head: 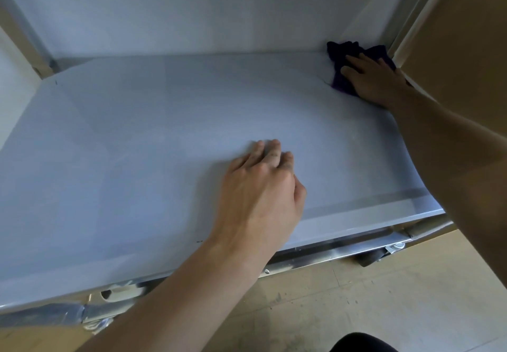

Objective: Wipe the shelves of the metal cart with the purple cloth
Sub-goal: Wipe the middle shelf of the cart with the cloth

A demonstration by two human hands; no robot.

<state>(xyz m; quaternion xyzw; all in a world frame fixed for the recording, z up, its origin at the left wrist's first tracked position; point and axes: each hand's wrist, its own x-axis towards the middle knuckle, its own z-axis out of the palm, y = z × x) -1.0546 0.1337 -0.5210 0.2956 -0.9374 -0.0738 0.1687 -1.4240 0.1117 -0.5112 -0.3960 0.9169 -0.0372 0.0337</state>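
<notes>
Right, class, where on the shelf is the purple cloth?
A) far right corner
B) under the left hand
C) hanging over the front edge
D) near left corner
A: the right hand presses the purple cloth into the far right corner of the shelf; the left hand rests bare mid-shelf.

Bare forearms [192, 283] are showing behind the left hand [260, 187] and right hand [375, 82]. Grey smudges are marking the left fingers [273, 154]. Black fabric [362, 342] is showing below both hands.
</notes>
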